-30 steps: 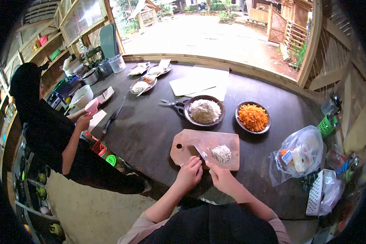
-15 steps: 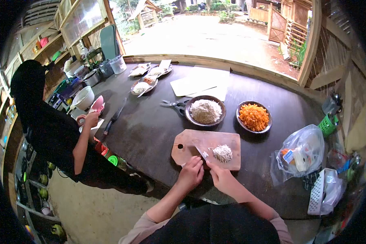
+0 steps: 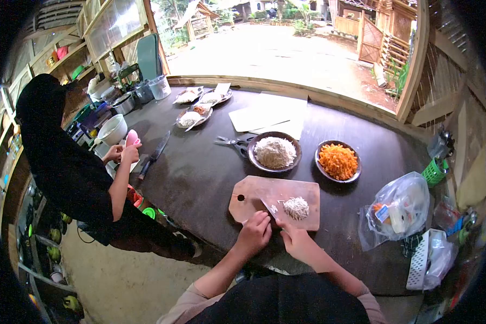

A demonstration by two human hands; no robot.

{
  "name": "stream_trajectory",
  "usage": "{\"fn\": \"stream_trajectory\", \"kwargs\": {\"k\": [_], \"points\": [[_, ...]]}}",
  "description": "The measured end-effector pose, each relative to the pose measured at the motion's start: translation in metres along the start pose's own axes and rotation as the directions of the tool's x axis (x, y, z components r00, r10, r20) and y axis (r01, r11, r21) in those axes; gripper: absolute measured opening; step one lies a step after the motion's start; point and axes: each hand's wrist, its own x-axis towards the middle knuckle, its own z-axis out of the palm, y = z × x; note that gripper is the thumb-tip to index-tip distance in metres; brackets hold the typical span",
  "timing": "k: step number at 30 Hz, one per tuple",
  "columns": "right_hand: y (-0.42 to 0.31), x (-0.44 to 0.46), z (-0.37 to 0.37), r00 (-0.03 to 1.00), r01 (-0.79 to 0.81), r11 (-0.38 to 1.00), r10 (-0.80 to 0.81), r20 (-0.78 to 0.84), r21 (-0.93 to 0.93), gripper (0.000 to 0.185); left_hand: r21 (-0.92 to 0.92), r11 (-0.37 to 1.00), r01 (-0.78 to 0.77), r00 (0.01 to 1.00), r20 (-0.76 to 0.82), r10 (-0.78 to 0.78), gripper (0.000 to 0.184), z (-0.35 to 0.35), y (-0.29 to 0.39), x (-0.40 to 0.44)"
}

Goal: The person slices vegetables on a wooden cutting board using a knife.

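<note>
My right hand [image 3: 298,238] is wrapped round the handle of a knife [image 3: 268,207], its blade angled up and left over the wooden cutting board [image 3: 254,189]. Close beside the blade, at the board's near edge, my left hand [image 3: 255,231] is closed with fingers curled; what it holds is hidden. A few small white cut bits [image 3: 274,209] lie against the blade. To their right rests a heap of thin white shreds [image 3: 296,208]. Behind the board stand a dark bowl of pale shreds [image 3: 275,150] and a dark plate of chopped orange pieces [image 3: 338,161].
Scissors [image 3: 233,141] and white sheets [image 3: 259,117] lie beyond the board. A large knife [image 3: 155,155] lies to the left, near a co-worker [image 3: 65,156] holding a pink object [image 3: 132,138]. Plates of food [image 3: 191,117] stand farther back; a plastic bag [image 3: 397,208] sits right.
The knife blade has shifted slightly, and my hands stay close together at the board's edge. The co-worker's hands have turned the pink object. The whole view has tilted a little.
</note>
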Motion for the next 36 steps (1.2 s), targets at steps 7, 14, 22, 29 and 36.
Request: {"fn": "stream_trajectory", "kwargs": {"k": [7,14,22,29,36], "points": [[-0.003,0.001,-0.001,1.000,0.022,0.998,-0.023,-0.021,-0.054,0.033,-0.022,1.000,-0.010,1.000,-0.004,0.010,0.025,-0.002,0.002,-0.001],[0.006,-0.004,0.006,0.999,-0.003,1.000,0.003,-0.037,-0.012,0.036,0.006,0.999,-0.047,0.998,-0.031,0.047,0.024,0.003,-0.004,-0.003],[0.006,-0.003,0.002,0.990,0.130,0.990,-0.133,-0.051,-0.063,0.036,0.011,0.998,-0.059,0.998,-0.033,0.059,0.024,-0.001,-0.002,0.002],[0.010,0.004,0.003,0.982,0.178,0.983,-0.180,-0.050,-0.043,0.035,-0.009,1.000,-0.019,1.000,-0.007,0.019,0.024,-0.002,0.002,0.000],[0.001,-0.004,0.001,0.998,0.048,0.996,-0.050,-0.027,-0.072,0.037,-0.044,0.999,-0.014,1.000,-0.014,0.014,0.024,-0.005,0.004,0.001]]}}
